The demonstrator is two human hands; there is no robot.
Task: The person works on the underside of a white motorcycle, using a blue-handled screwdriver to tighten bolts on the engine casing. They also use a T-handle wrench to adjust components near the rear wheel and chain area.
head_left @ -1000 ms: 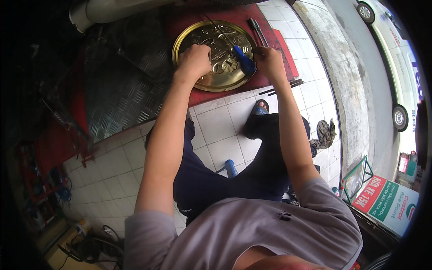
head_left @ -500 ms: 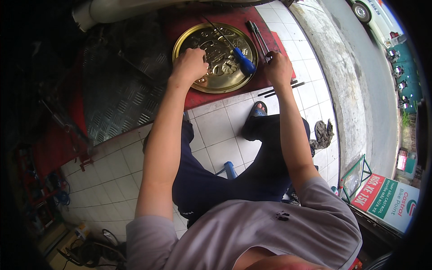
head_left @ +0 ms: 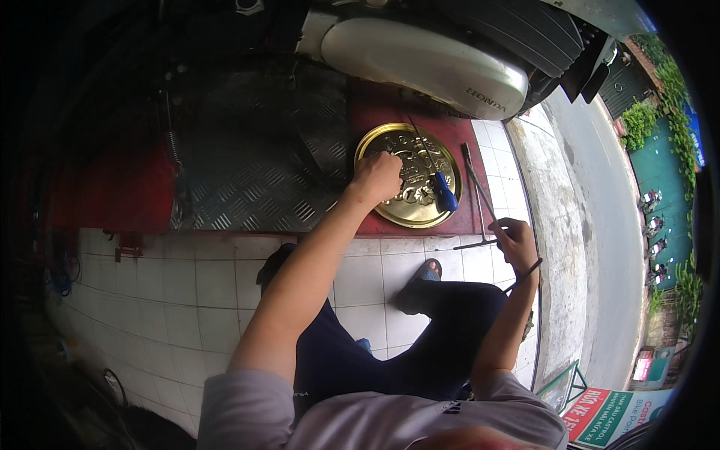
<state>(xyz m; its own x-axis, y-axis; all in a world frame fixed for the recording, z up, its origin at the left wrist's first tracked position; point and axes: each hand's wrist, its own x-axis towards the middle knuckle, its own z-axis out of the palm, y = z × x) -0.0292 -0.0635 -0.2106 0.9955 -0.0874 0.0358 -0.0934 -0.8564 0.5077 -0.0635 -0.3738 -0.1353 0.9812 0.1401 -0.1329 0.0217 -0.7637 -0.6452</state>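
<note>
My left hand is closed over the left part of a round gold metal tray with an embossed bottom; what its fingers hold, if anything, is hidden. On the tray's right side rests a screwdriver with a blue handle, its thin shaft pointing away. My right hand grips a T-handle wrench by the shaft near its dark crossbar. The tip of that wrench reaches back to the platform's right edge. A second T-handle wrench lies beside it, its crossbar overhanging the front edge.
The tray stands on a red platform with a dark tread-plate section to its left. Above and behind hangs a motorcycle's silver muffler. White floor tiles lie below, around my sandalled foot. A road runs along the right.
My right hand has lifted one T-handle wrench and drawn it back toward me. My left hand stays at the tray. The view has shifted, bringing the motorcycle's muffler further into sight.
</note>
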